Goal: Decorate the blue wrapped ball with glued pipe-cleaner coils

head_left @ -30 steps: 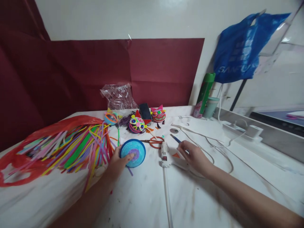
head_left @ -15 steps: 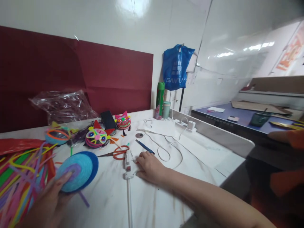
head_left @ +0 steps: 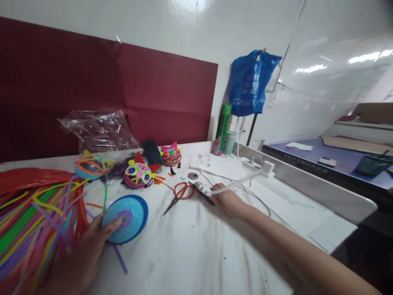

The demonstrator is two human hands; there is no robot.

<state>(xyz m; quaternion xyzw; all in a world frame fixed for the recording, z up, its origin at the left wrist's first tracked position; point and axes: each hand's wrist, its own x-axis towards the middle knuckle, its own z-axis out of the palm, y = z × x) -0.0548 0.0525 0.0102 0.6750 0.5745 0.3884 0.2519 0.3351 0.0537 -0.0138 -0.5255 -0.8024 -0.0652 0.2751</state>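
1. Disc: round, ringed, lt-blue w/ dk-blue rim, purple ctr; held front-L of scissors.
2. L hand: pinching disc, thumb on purple.
3. R hand: R of scissors, by glue gun; can't tell if gripping.

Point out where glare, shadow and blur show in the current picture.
Head view: glare whitens patches of the white wall, top and upper right; head view: a soft shadow falls on the tabletop along the right forearm; head view: the left forearm looks smeared toward the bottom-left.
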